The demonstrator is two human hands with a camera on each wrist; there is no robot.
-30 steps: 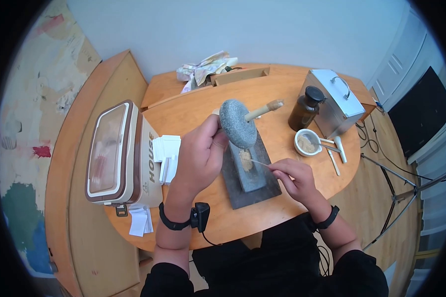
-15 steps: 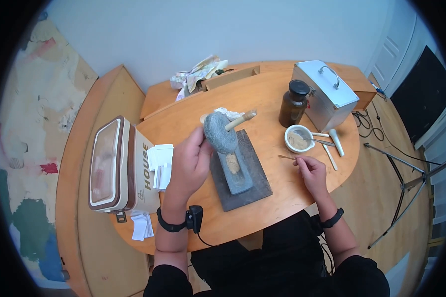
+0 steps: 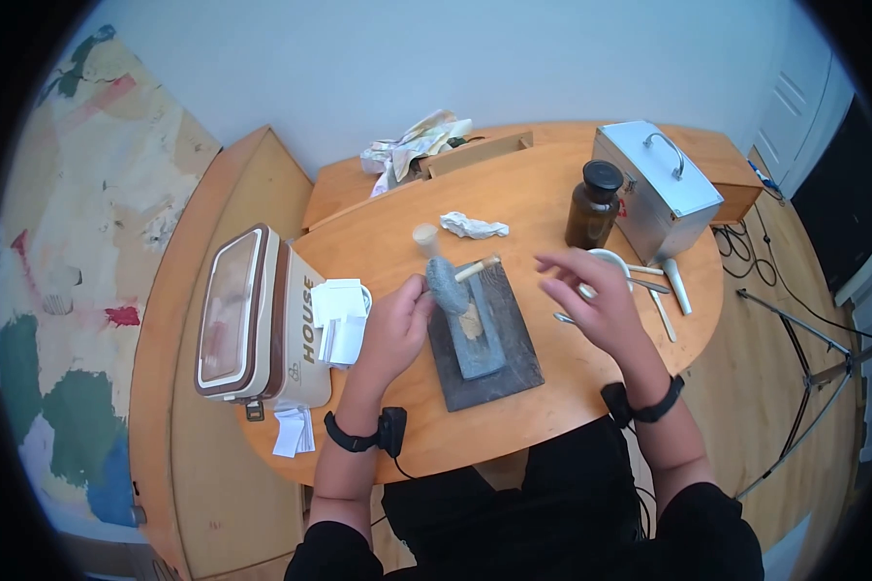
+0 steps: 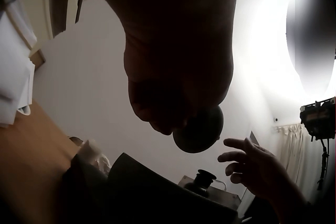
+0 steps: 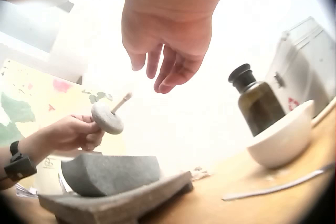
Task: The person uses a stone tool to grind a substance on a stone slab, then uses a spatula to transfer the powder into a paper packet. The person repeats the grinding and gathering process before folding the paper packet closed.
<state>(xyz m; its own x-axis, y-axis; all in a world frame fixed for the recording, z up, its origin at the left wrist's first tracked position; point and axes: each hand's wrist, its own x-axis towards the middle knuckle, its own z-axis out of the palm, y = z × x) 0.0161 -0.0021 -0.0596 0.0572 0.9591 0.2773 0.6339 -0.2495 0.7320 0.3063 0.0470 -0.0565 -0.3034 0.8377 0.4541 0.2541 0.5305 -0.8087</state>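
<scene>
My left hand (image 3: 395, 327) grips a grey stone grinding wheel (image 3: 443, 286) by its left side. A wooden handle (image 3: 479, 267) sticks out to the right of the wheel. The wheel is held tilted above a stone trough (image 3: 484, 356) with tan powder (image 3: 471, 323) in it. The trough sits on a dark board (image 3: 525, 363). With fingers spread and nothing in them, my right hand (image 3: 599, 302) is raised over the table, in front of the white mortar bowl (image 5: 281, 141). A thin metal spatula (image 5: 278, 187) lies on the table beside that bowl.
Behind the bowl stand a brown bottle (image 3: 591, 211) and a silver case (image 3: 670, 203). A white pestle (image 3: 677, 288) lies at the right. Crumpled tissue (image 3: 474, 227) and a small cup (image 3: 425, 238) are beyond the board. White papers (image 3: 341, 315) and a cream box (image 3: 295, 358) are left.
My right hand has moved from the trough to near the bowl, let go of the spatula and opened. My left hand still holds the wheel, now lower and turned more edge-on.
</scene>
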